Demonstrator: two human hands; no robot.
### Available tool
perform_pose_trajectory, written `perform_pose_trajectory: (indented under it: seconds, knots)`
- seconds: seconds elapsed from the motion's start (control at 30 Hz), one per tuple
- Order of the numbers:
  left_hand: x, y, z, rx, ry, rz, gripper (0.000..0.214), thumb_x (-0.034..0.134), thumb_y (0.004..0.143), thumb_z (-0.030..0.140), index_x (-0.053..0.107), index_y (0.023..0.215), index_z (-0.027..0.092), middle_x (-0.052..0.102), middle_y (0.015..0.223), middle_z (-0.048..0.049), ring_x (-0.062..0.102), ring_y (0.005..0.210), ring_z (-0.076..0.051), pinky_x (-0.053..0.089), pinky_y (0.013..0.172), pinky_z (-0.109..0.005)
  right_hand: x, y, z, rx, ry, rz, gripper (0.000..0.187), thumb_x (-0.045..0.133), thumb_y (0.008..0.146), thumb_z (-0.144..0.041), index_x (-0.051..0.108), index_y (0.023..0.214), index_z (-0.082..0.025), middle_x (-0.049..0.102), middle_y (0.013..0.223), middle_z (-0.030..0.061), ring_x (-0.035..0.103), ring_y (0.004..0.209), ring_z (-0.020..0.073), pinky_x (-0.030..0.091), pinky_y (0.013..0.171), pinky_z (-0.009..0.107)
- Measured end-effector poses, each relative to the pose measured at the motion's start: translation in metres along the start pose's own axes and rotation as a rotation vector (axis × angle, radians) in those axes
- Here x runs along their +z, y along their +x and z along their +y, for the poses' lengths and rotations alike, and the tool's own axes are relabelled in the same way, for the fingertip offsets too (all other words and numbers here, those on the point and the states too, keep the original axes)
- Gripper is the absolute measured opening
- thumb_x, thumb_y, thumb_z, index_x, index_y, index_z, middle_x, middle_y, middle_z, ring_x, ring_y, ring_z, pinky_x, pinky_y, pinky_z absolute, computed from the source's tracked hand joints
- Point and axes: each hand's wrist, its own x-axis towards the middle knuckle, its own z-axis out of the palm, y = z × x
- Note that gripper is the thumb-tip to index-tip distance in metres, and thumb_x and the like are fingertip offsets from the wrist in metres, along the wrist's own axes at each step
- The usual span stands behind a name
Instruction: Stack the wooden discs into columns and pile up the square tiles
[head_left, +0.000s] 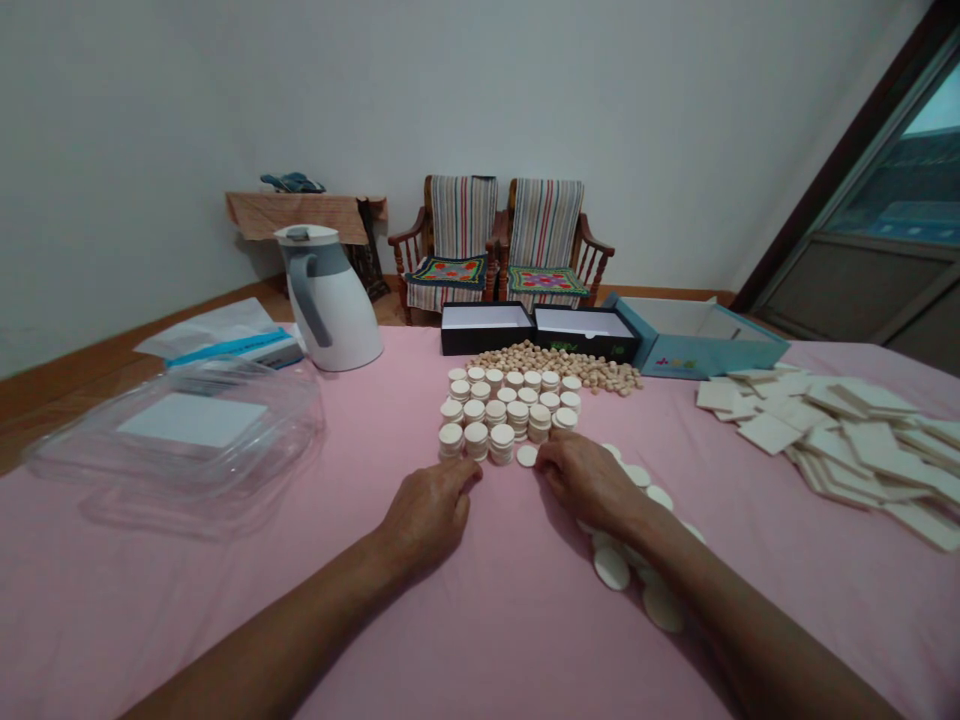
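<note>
Round pale wooden discs stand in rows of short stacks (475, 440) in the middle of the table. My left hand (431, 510) rests just in front of the nearest row, its fingers curled in and nothing visible in them. A single disc (527, 456) lies flat at the right end of that row. Close beside it is my right hand (589, 475), with the fingers pressed together; whatever they may hold is hidden. Loose discs (612, 568) lie spread under and around my right wrist and forearm, which cover part of them.
Small wooden beads (555, 365) are heaped behind the stacks. Two black boxes (487, 342) and a blue box (697, 350) stand behind them. Square wooden pieces (847, 430) lie piled at right. A white jug (341, 310) and a clear plastic container (202, 440) are at left.
</note>
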Motion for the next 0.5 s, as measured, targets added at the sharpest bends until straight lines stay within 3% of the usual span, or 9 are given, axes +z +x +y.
perform_pose_trajectory:
  seconds: [0.5]
  knots:
    - [-0.0017, 0.0004, 0.0015, -0.005, -0.014, -0.005, 0.025, 0.043, 0.078, 0.004, 0.058, 0.090, 0.019, 0.065, 0.086, -0.0036, 0.062, 0.080, -0.017, 0.044, 0.072, -0.027, 0.0029, 0.0014, 0.0069, 0.022, 0.011, 0.113, 0.019, 0.046, 0.081, -0.012, 0.063, 0.082, -0.019, 0.063, 0.088, 0.0065, 0.056, 0.082, 0.0170, 0.037, 0.069, 0.025]
